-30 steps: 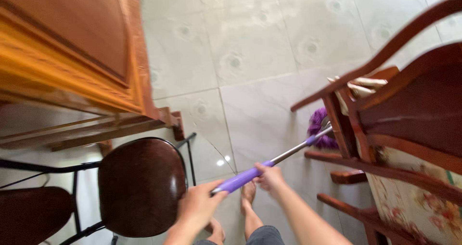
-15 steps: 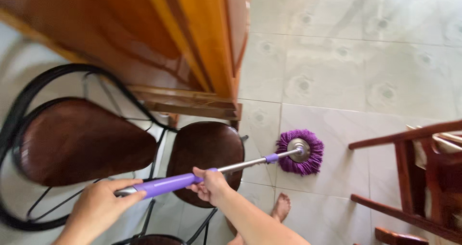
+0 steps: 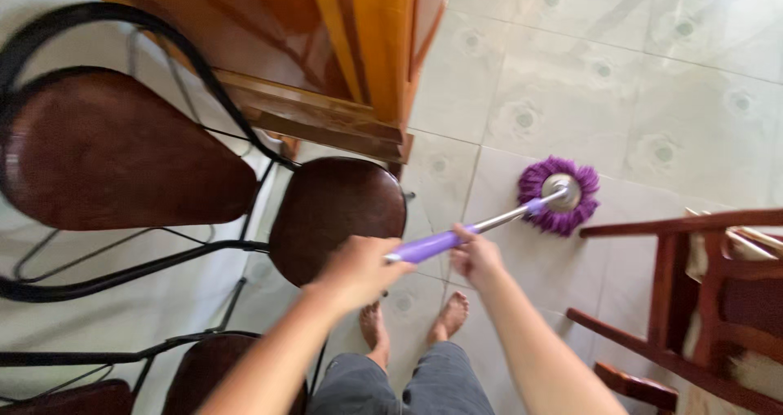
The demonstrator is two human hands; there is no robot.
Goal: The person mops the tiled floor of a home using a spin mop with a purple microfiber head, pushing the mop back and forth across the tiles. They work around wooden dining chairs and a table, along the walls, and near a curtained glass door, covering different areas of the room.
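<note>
Beside the dark chair (image 3: 338, 211), both hands grip the mop (image 3: 559, 195).

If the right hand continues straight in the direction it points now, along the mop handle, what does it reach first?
The right hand points along the mop handle toward the purple mop head on the tiled floor. It would probably meet the mop head first; nothing else seems to lie between, though depth is hard to judge.

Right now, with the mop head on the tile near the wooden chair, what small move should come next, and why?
Probably draw the mop head back toward the bare feet: both hands, left hand and right hand, grip the purple handle, and the wooden chair stands close on its right.
</note>
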